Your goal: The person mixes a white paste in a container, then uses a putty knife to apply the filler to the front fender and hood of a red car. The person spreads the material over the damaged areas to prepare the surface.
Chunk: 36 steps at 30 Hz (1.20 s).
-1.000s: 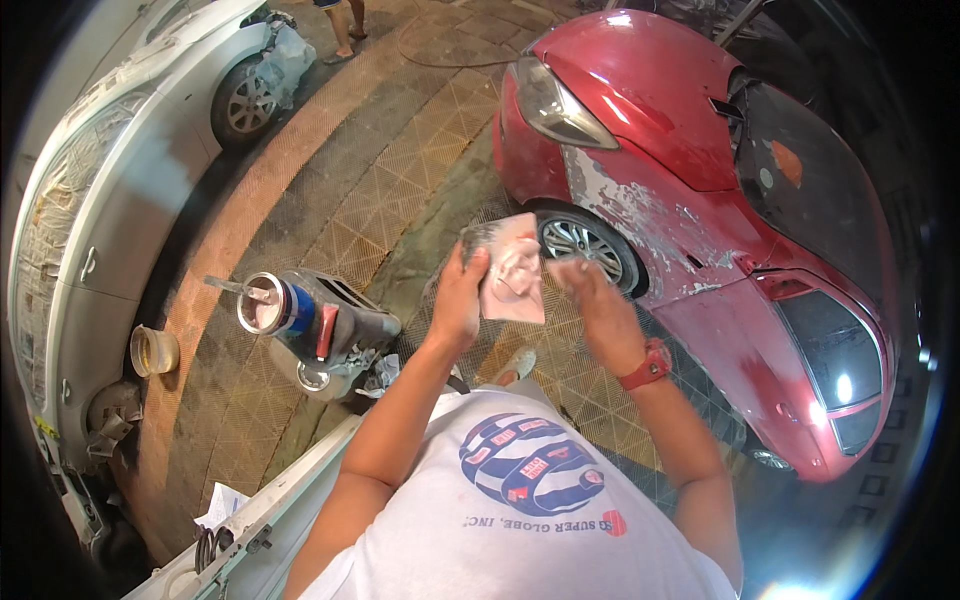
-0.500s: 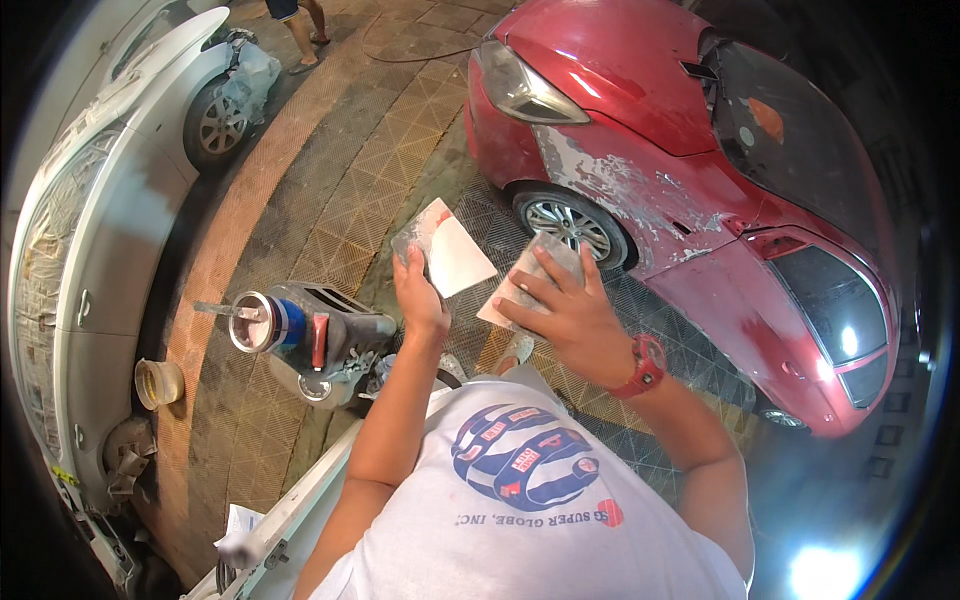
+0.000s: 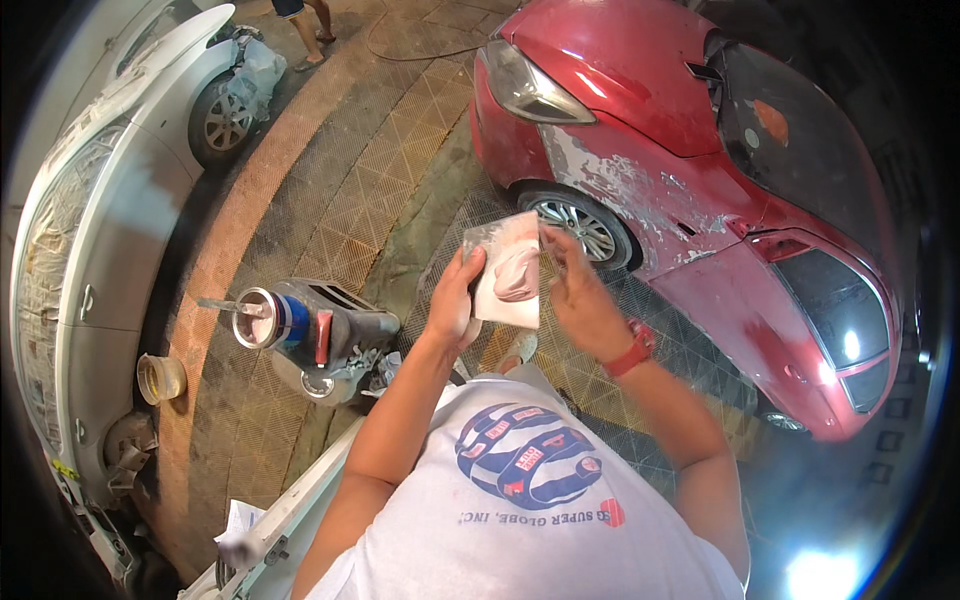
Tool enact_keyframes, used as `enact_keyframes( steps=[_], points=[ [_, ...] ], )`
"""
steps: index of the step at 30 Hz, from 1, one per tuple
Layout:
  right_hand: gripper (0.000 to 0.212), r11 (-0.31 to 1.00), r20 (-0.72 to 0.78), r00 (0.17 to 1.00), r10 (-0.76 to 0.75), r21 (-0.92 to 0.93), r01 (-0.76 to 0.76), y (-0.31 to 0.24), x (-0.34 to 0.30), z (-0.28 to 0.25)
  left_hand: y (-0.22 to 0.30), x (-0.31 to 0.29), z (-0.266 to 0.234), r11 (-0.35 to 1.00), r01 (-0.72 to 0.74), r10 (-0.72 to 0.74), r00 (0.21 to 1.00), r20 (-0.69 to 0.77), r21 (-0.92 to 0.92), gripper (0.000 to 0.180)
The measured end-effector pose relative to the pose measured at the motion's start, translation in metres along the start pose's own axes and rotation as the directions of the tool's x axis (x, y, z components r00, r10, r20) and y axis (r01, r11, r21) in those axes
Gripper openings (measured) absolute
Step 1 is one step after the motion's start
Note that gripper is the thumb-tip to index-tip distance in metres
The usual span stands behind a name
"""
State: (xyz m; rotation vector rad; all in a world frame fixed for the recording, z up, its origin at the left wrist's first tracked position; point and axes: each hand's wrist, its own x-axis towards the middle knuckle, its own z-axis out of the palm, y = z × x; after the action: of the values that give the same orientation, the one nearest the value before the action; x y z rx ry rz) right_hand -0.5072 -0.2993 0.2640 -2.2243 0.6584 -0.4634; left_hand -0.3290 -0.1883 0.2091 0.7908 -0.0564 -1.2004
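Left hand (image 3: 452, 305): one, gripping the left edge of a pale flat plate (image 3: 522, 232), thumb along that edge, the other fingers largely hidden.

Plate: one, held out before the chest; landmark for this entry. Carries a mound of pink paste (image 3: 516, 279), folded and smeared, lying toward the right half of its face.

Right hand (image 3: 588, 308): one, just right of the plate, turned edge-on and blurred, fingers drawn together. It may hold a thin spreader along the plate's right edge; whether the grip is closed cannot be told.

Handling note, as judgement: keep the plate level and firmly backed by the left hand; scrape the edges clean inward; fold and press the paste in thin passes rather than whipping air into it, until the colour is even throughout; work promptly, in case it stiffens.

Wristband, red (image 3: 630, 348): on the right wrist, right of and below the plate.

Can, blue, open (image 3: 292, 320): well left of the plate, pink matter inside, a flat stick (image 3: 217, 305) jutting out.

Tube, red (image 3: 323, 338): between can and plate, on a grey stand (image 3: 368, 325).

Tub, yellowish (image 3: 162, 380): farther left of the plate, beyond the can.

Car, red (image 3: 630, 60): beyond and right of the plate, with a bare, patchy fender (image 3: 600, 172) above the front wheel (image 3: 572, 228).

Car, pale (image 3: 135, 240): far left of the plate.
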Motion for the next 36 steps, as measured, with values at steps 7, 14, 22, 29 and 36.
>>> enact_keyframes(
  steps=[7,14,22,29,36],
  points=[
    [0.063,0.631,0.208,0.920,0.332,0.676,-0.381,-0.017,-0.009,-0.003,-0.001,0.014,-0.008,0.948,-0.281,0.307,0.932,-0.193,0.150,0.046],
    [0.055,0.675,0.223,0.885,0.409,0.579,-0.457,0.015,0.007,-0.053,0.024,0.004,-0.013,0.998,0.047,-0.054,0.988,0.143,0.048,0.043],
    [0.064,0.659,0.218,0.894,0.392,0.612,-0.438,0.082,-0.019,-0.044,0.019,0.000,-0.014,0.996,0.088,-0.085,0.981,0.175,-0.006,0.053],
    [0.054,0.716,-0.032,0.959,-0.283,-0.672,0.189,-0.018,0.009,-0.013,0.000,-0.005,0.002,0.813,-0.171,0.106,0.983,0.147,0.556,0.074],
    [0.043,0.654,0.277,0.885,-0.374,-0.598,0.463,-0.019,-0.025,-0.004,-0.009,0.022,-0.029,0.880,-0.414,0.469,0.838,-0.278,0.234,0.062]
  ],
)
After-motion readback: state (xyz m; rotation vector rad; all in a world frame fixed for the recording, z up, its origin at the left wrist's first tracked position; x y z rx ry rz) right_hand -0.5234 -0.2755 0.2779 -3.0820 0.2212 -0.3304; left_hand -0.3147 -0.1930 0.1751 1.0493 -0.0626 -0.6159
